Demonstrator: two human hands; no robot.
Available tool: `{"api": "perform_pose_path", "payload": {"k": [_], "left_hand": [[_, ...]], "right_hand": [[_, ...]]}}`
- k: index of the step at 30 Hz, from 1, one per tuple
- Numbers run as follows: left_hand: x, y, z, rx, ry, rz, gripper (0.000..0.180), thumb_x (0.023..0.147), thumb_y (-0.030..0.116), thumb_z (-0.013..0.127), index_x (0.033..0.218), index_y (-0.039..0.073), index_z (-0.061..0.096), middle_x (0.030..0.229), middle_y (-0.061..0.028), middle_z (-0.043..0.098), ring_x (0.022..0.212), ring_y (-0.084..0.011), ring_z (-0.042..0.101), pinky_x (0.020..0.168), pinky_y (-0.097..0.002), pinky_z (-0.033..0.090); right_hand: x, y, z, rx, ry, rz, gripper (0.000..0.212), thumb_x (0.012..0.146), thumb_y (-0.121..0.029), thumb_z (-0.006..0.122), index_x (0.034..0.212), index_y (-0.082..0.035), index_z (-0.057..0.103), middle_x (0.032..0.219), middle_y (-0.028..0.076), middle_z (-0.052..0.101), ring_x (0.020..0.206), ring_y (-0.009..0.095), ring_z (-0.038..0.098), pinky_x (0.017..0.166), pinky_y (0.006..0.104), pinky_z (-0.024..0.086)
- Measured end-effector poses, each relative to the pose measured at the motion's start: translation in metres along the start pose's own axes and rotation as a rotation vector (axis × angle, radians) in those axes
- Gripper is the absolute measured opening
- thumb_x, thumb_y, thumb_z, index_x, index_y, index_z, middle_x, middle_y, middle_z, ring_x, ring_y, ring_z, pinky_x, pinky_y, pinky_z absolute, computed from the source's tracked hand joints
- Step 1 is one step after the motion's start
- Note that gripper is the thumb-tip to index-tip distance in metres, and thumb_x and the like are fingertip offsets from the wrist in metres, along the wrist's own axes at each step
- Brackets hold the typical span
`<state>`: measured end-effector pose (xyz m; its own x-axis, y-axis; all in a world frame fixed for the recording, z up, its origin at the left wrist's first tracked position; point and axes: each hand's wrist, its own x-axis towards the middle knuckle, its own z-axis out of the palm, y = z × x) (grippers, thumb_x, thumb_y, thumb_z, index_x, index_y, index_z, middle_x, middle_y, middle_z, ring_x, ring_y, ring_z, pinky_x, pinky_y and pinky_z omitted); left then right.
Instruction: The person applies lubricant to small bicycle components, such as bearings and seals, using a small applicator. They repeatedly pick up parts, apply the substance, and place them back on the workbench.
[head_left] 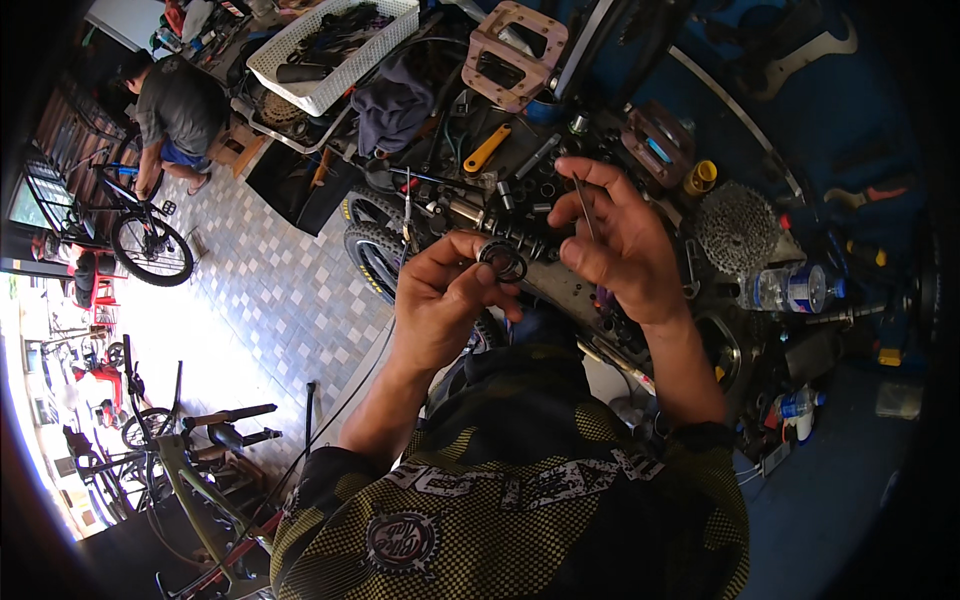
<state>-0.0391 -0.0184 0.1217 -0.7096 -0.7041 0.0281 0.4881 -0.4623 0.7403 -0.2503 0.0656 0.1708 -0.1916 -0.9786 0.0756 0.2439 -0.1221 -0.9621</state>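
Between the thumb and fingers of my left hand [440,295] is a small dark ring that looks like a bearing [505,262]. My right hand [628,245], raised just to the right of it, pinches a thin pointed metal pick [583,205]. The pick and the bearing are apart. Beyond my hands the workbench is crowded with small metal parts, among them a dark coil spring [530,243]. A yellow crank arm [487,148] lies farther back.
At the back stand a white basket [345,65] of tools and a brown pedal [515,50]. To the right are a cassette [748,228], a plastic bottle [790,288] and a yellow cup [702,176]. Leftward, a person [178,110] crouches at a bicycle [150,248]; a green frame [195,500] stands nearer.
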Motion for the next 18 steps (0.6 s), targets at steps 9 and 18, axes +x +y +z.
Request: {"api": "perform_pose_path", "payload": {"k": [9, 18], "left_hand": [[-0.003, 0.0, 0.008, -0.042, 0.01, -0.045, 0.017, 0.101, 0.005, 0.063, 0.113, -0.007, 0.061, 0.104, -0.0138, 0.07, 0.082, -0.0222, 0.074, 0.071, -0.0351, 0.064], [-0.002, 0.0, 0.006, 0.147, 0.036, 0.03, 0.019, 0.103, 0.005, 0.063, 0.118, -0.008, 0.064, 0.095, -0.0122, 0.074, 0.077, -0.0183, 0.074, 0.073, -0.0312, 0.062]], "right_hand": [[-0.002, 0.004, 0.02, 0.106, -0.062, 0.103, 0.082, 0.09, 0.0, 0.078, 0.159, -0.005, 0.033, 0.111, 0.013, 0.071, 0.074, 0.0, 0.06, 0.064, 0.0156, 0.045], [0.0, 0.007, 0.017, 0.01, -0.045, 0.107, 0.082, 0.088, 0.001, 0.08, 0.157, -0.003, 0.037, 0.103, 0.007, 0.071, 0.075, 0.0, 0.06, 0.068, 0.0152, 0.046]]}}
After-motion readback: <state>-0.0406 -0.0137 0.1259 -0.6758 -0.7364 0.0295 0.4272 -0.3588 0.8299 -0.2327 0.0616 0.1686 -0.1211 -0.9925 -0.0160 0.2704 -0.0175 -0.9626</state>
